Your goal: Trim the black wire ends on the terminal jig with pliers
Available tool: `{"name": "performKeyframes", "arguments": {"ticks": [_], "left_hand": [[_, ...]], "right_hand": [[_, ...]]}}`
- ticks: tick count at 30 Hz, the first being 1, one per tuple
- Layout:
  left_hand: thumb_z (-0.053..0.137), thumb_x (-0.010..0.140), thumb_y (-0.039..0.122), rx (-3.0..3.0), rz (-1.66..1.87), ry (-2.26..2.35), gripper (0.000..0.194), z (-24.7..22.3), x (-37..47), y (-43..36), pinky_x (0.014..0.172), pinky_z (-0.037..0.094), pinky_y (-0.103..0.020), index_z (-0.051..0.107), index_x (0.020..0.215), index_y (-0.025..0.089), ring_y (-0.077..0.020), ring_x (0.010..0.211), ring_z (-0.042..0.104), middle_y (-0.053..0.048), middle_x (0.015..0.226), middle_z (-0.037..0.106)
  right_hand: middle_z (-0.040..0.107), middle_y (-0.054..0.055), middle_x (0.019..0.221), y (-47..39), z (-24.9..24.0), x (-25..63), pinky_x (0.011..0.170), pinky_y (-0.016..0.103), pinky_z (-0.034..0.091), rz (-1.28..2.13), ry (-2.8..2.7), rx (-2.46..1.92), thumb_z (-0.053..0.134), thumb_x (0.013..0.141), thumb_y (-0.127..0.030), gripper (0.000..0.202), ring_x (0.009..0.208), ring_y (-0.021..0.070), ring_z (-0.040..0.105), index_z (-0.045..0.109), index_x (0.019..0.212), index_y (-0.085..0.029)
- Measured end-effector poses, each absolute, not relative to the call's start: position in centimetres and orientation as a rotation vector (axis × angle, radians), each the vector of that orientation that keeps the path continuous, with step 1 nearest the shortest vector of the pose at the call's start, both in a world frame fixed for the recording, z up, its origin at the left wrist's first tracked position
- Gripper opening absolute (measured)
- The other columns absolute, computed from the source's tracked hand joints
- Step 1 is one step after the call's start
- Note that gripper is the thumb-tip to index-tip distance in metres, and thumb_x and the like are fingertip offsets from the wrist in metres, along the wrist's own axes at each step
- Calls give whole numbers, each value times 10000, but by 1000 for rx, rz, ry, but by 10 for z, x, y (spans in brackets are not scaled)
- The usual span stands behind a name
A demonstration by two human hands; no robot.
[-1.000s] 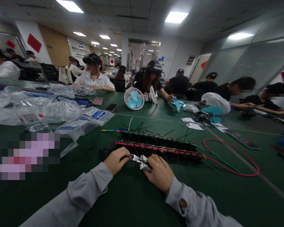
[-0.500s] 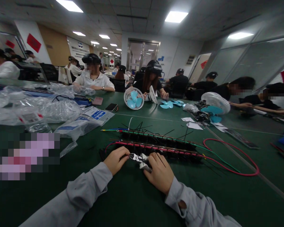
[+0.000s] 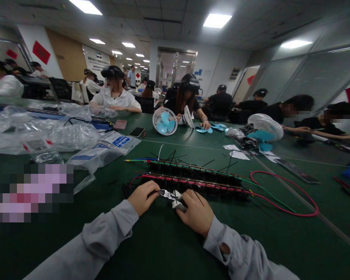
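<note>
My right hand (image 3: 196, 213) is closed round a pair of pliers (image 3: 178, 204) with pale handles, lying low over the table. Their dark tip points left, towards my left hand (image 3: 143, 197). The thumb and forefinger of that hand are pinched together right at the tip; what lies between them is too small to make out. Just beyond both hands lies a long black wire harness (image 3: 192, 182), bound with many black cable ties whose tails stick out. A red wire (image 3: 316, 204) and a green wire (image 3: 275, 196) run out of its right end.
Clear plastic packaging (image 3: 64, 136) and a printed bag (image 3: 105, 146) lie at the left. A phone (image 3: 137, 132), a fan with blue blades (image 3: 165, 121), and white papers (image 3: 236, 152) are farther back. A co-worker's hand (image 3: 205, 123) is across the table. Another fan (image 3: 265, 128) lies at right.
My hands stay in almost the same place, with the pliers' handles shifting only slightly. Across the table, the co-worker's hand has come down onto the blue fan blades.
</note>
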State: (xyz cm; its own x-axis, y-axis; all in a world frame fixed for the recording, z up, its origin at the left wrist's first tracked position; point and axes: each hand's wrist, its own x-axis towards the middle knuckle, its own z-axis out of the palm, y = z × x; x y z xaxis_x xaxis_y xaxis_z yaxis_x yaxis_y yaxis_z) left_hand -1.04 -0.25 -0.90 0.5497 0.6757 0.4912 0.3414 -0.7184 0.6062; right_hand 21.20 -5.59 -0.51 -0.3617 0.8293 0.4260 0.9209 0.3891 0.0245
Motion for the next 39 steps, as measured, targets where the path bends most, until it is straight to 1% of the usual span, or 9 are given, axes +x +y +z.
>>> {"name": "performKeyframes", "arguments": {"ticks": [8, 20, 23, 26, 32, 35, 39], "left_hand": [[464, 855, 131, 2357, 993, 840, 121, -8, -10, -3, 782, 473, -313, 583, 837, 149, -177, 832, 565, -64, 868, 601], [465, 846, 111, 2362, 993, 853, 119, -7, -10, -3, 773, 462, -307, 578, 827, 143, -179, 823, 552, -63, 850, 586], [464, 846, 108, 2360, 990, 845, 117, -7, -10, -3, 764, 462, -304, 574, 825, 143, -176, 817, 549, -61, 845, 584], [464, 846, 106, 2357, 993, 824, 115, -8, -10, -3, 763, 464, -303, 572, 828, 143, -174, 819, 550, -59, 845, 582], [481, 842, 111, 2329, 998, 808, 105, -10, -11, -1, 782, 472, -316, 579, 828, 146, -174, 827, 563, -61, 861, 596], [489, 837, 105, 2328, 991, 811, 101, -11, -11, -1, 786, 473, -318, 581, 831, 146, -173, 831, 564, -60, 866, 599], [488, 837, 101, 2339, 988, 812, 106, -10, -11, -2, 792, 472, -317, 584, 844, 146, -174, 844, 565, -61, 879, 600]], "right_hand": [[552, 45, 826, -56, -1, 210, 733, 289, 388, -267, -2322, -1590, 565, 723, -302, 115, 766, 168, 507, 525, 742, -196], [554, 44, 827, -58, 0, 210, 739, 288, 383, -286, -2328, -1605, 564, 735, -310, 121, 780, 171, 512, 534, 753, -194], [549, 41, 816, -58, -1, 210, 728, 284, 382, -291, -2324, -1596, 567, 731, -307, 120, 764, 166, 505, 528, 741, -194], [543, 45, 824, -59, -2, 211, 749, 292, 378, -329, -2320, -1547, 575, 718, -306, 128, 773, 169, 496, 522, 742, -192], [531, 63, 907, -59, -2, 214, 799, 337, 358, -418, -2335, -1472, 576, 708, -300, 168, 831, 195, 481, 509, 814, -188], [525, 64, 916, -58, -2, 214, 821, 341, 355, -416, -2340, -1469, 574, 710, -297, 191, 854, 199, 478, 505, 848, -185], [522, 53, 876, -57, -5, 213, 798, 323, 364, -405, -2333, -1494, 571, 719, -295, 152, 811, 181, 480, 495, 800, -191]]}}
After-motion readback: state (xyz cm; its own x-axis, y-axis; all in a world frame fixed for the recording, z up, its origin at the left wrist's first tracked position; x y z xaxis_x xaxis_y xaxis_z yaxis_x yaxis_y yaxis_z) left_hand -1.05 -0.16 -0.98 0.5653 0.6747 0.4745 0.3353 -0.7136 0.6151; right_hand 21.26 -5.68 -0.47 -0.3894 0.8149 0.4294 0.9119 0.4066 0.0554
